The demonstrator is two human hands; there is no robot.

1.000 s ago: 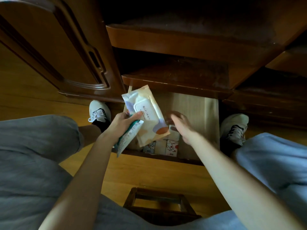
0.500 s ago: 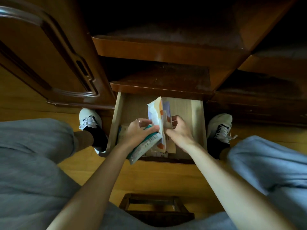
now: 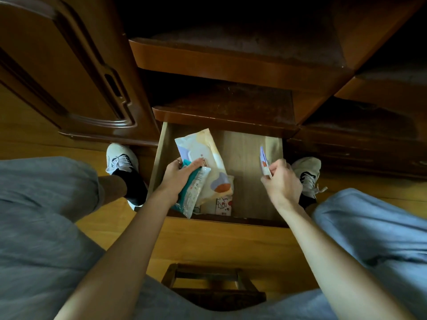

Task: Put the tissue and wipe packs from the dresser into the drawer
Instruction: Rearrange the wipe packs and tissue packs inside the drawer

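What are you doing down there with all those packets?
A person is seated over an open wooden drawer, putting packs away. The left hand presses a teal pack and a big cream wipe pack down into the drawer's left side. The right hand pinches a small pack upright over the right side. More small packs lie at the front.

Under my left hand (image 3: pixel 179 175) lies a green and white wipe pack (image 3: pixel 194 191), tilted. Just beyond my fingers rests a big pale yellow wipe pack (image 3: pixel 205 158) with a white flap, flat in the open wooden drawer (image 3: pixel 250 181). Below it small white tissue packs (image 3: pixel 223 205) peek out. My right hand (image 3: pixel 280 182) pinches a thin purple and white pack (image 3: pixel 264 161), upright.
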